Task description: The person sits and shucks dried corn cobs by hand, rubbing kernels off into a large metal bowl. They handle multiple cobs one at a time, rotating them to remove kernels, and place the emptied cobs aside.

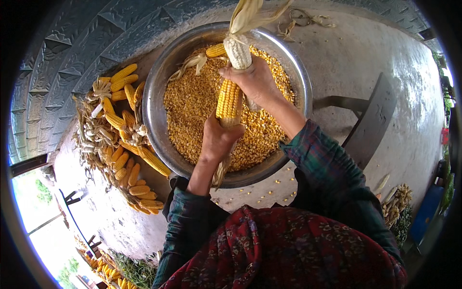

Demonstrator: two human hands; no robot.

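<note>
My left hand (221, 139) grips the lower end of a yellow ear of corn (229, 99), whose husk (221, 173) hangs down past my wrist. In my right hand (258, 81) is a pale, bare corncob (238, 52) with dry husk (245, 20) at its far end. The cob lies across the upper part of the ear, and my fingers hide where they touch. Both hands are above a large metal basin (153, 137) holding loose corn kernels (189, 115). Toward the far side, another ear (216, 50) with peeled husk (191, 65) rests on the kernels.
Left of the basin lies a pile of corn ears (122, 162) with dry husks (92, 144). A dark wooden bench (371, 123) stands at the right. Scattered kernels (267, 193) dot the concrete floor (343, 54). More dry husks (397, 198) lie at the lower right.
</note>
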